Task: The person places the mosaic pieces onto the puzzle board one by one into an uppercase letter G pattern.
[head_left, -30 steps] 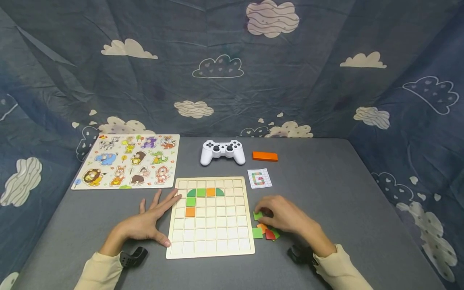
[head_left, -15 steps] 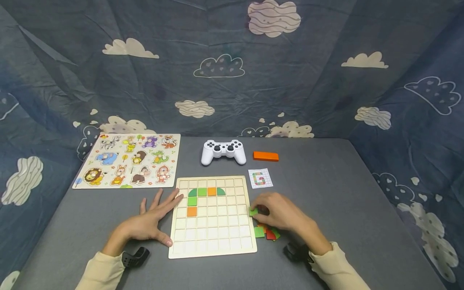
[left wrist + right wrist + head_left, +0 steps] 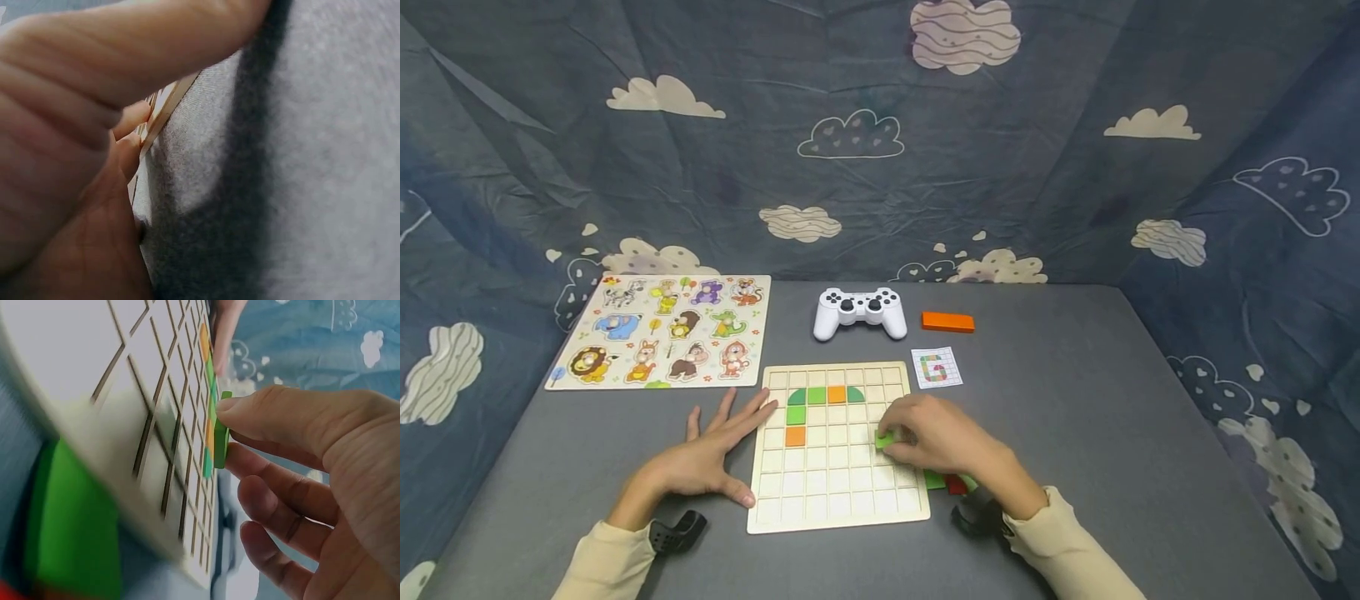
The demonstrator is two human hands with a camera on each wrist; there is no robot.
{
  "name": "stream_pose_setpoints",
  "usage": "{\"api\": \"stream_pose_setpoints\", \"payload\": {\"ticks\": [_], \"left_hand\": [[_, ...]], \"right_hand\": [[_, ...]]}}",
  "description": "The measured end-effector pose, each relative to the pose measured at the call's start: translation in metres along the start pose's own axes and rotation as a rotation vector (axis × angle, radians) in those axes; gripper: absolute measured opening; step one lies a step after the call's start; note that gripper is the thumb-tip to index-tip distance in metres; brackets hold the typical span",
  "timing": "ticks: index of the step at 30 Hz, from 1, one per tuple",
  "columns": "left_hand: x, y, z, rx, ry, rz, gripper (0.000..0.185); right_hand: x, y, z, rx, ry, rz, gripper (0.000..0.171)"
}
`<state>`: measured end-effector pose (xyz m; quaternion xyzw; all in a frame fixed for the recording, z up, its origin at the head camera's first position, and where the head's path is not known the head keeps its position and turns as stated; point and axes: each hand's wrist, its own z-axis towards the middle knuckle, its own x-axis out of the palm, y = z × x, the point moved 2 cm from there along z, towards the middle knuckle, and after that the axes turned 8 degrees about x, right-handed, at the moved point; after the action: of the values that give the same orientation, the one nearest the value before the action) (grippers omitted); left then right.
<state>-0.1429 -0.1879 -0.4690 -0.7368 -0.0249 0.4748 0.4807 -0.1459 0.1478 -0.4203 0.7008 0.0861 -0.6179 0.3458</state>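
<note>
A light-green square tile (image 3: 221, 434) is pinched between the thumb and fingers of my right hand (image 3: 936, 433), over the right part of the wooden grid board (image 3: 838, 504). My left hand (image 3: 703, 458) is spread along the board's left edge, its fingertips and thumb touching the rim. Set in the board's cells are a green tile (image 3: 817, 396), an orange tile (image 3: 837, 394), two dark-green rounded corner pieces, and another green and orange tile down the left. A small pattern card (image 3: 936, 367) lies beyond my right hand. In the left wrist view, my thumb and palm fill much of the picture.
Loose tiles, among them a red piece (image 3: 957, 484) and a green one (image 3: 934, 480), lie right of the board, partly hidden by my right arm. Behind stand a white game controller (image 3: 861, 313), an orange block (image 3: 947, 322) and an animal puzzle board (image 3: 651, 379).
My right hand has picked up the green tile from beside the board and carried it left over the grid. My left hand has stayed on the board's edge.
</note>
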Motion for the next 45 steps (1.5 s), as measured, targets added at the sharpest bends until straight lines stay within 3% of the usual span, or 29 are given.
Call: {"api": "stream_pose_setpoints", "payload": {"ticks": [21, 34, 45], "left_hand": [[0.000, -0.001, -0.001, 0.013, 0.000, 0.006, 0.127], [-0.001, -0.002, -0.003, 0.027, -0.003, -0.005, 0.126], [-0.001, -0.003, -0.002, 0.018, 0.003, -0.003, 0.126]], "right_hand": [[0.025, 0.063, 0.054, -0.163, 0.012, -0.050, 0.012], [0.043, 0.084, 0.064, -0.109, -0.016, -0.117, 0.013], [0.052, 0.086, 0.065, -0.092, -0.011, -0.189, 0.011]]}}
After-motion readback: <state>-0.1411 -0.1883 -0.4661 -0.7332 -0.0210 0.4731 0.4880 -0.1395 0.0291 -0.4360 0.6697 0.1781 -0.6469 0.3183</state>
